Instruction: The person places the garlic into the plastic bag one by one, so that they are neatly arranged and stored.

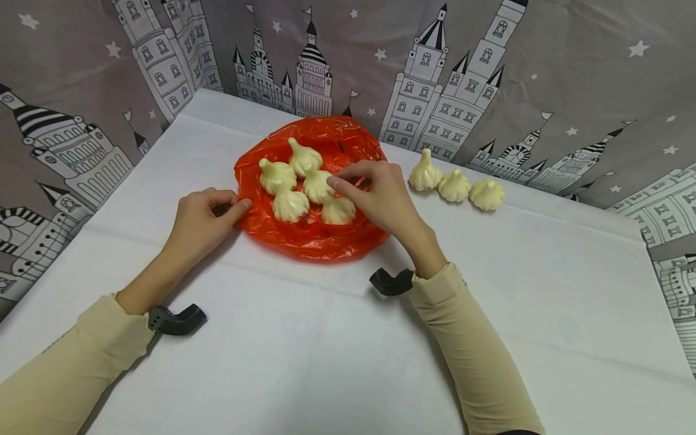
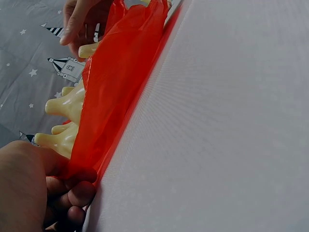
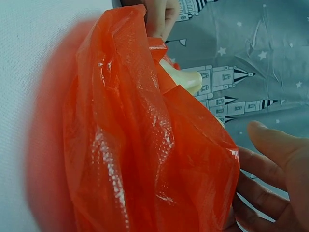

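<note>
A red plastic bag point(image 1: 321, 251) lies spread open on the white table, its rim folded down around several pale yellow garlic bulbs point(image 1: 291, 206). My left hand point(image 1: 202, 217) pinches the bag's left edge between thumb and fingers; the left wrist view shows the film point(image 2: 116, 87) caught there. Over the bag's right side is my right hand point(image 1: 380, 193), thumb and index fingertips close above the nearest right bulb point(image 1: 338, 211). In the right wrist view its thumb point(image 3: 273, 140) stands apart from the fingers beside the bag, and nothing shows between them.
Three more garlic bulbs stand in a row right of the bag: a tall one point(image 1: 426, 172), a middle one point(image 1: 454, 186) and an end one point(image 1: 487, 194). Behind the white tabletop point(image 1: 544, 290) hangs a grey cloth point(image 1: 348, 60) printed with castles and stars.
</note>
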Available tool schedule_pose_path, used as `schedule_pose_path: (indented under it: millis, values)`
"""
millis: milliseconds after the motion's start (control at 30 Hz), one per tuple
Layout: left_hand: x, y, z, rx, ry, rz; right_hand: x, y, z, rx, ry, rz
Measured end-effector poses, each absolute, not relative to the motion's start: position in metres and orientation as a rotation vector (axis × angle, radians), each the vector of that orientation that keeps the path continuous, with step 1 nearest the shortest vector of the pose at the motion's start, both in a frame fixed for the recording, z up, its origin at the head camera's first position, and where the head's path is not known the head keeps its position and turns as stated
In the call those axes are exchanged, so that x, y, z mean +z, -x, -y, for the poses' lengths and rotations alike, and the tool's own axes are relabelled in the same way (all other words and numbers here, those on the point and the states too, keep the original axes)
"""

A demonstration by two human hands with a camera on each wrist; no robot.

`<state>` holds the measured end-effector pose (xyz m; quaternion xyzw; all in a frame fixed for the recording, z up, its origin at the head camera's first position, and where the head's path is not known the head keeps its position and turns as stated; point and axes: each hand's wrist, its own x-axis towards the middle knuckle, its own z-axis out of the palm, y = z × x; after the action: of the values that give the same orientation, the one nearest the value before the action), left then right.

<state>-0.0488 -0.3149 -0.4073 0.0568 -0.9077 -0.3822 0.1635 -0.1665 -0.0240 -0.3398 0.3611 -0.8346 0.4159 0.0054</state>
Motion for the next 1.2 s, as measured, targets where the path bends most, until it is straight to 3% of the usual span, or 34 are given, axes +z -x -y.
schedule_pose_path:
  millis: [1200]
  values:
    - [-0.404, 0.047, 0.313, -1.07, -0.166, 2.61, -0.344, 0.174, -0.003, 1.358, -1.062, 2.568]
